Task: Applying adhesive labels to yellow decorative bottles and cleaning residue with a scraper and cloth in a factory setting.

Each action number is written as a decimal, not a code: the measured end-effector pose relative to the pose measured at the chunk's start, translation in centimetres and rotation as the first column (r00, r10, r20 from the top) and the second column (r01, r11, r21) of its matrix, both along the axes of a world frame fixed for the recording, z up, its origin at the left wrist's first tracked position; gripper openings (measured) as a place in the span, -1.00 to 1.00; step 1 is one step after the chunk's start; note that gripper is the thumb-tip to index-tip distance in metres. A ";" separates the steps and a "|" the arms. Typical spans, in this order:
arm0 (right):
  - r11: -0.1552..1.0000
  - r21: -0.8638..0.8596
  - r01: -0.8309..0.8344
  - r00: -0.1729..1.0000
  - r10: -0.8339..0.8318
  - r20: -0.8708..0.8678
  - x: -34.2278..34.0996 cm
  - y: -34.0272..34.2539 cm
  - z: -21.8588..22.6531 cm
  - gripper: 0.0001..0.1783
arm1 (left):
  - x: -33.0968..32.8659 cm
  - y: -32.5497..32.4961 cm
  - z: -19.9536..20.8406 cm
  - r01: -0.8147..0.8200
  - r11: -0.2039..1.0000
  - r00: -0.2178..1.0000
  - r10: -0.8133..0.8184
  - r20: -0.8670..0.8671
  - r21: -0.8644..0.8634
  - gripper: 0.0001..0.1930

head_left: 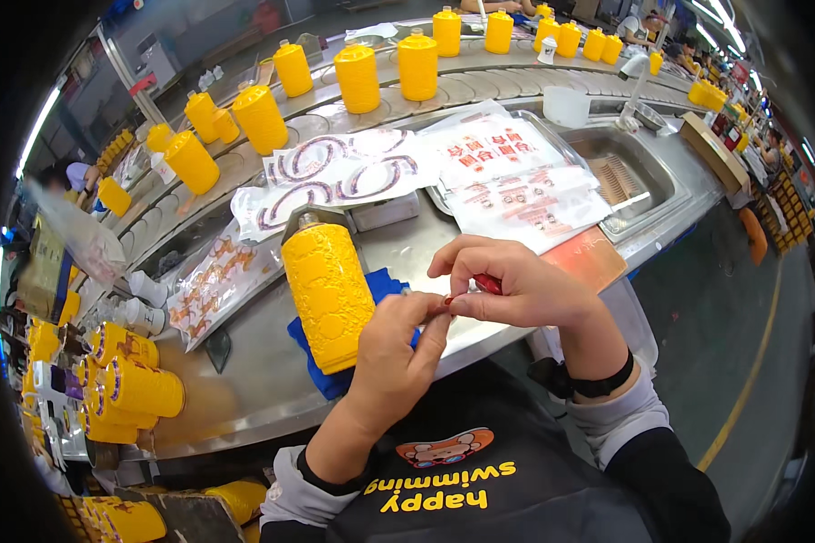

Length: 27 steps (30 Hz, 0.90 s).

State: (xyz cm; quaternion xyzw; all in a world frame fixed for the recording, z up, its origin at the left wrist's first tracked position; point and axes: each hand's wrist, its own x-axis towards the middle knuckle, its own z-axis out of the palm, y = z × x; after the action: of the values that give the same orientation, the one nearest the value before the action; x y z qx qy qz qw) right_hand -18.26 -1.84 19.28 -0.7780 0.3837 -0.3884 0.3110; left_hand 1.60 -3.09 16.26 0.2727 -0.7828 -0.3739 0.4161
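My left hand point(397, 348) and my right hand point(525, 282) meet in front of me, thumbs and forefingers pinching a small reddish-brown piece point(447, 301), too small to name. A glossy red object point(488, 283) is also tucked in the curled fingers of my right hand; most of it is hidden. Just left of my left hand a yellow embossed bottle point(328, 294) lies tilted on a blue cloth point(385, 283), its neck pointing away from me. Printed transfer sheets point(219, 282) with orange-brown figures lie to the bottle's left.
Beyond lie sheets with curved dark bands point(353, 176) and sheets with red prints point(525, 195). A metal sink point(656, 195) with a tap is at right. Yellow bottles point(358, 81) line the conveyor point(380, 101); others point(145, 387) cluster at left. An orange-red block point(589, 260) sits near the edge.
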 end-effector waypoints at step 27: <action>0.883 -0.317 0.347 0.477 -0.457 -0.750 -13.1 -25.2 -6.3 -0.83 | 11.0 -2.9 -4.6 -0.145 0.987 0.989 0.143 0.037 0.076 -0.05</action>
State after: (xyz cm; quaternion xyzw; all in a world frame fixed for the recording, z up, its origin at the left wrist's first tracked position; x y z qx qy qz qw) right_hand -31.37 -27.08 12.94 -0.7722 0.6292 -0.0758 -0.0458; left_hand 12.61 -5.97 11.62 0.3503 -0.7522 -0.3689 0.4187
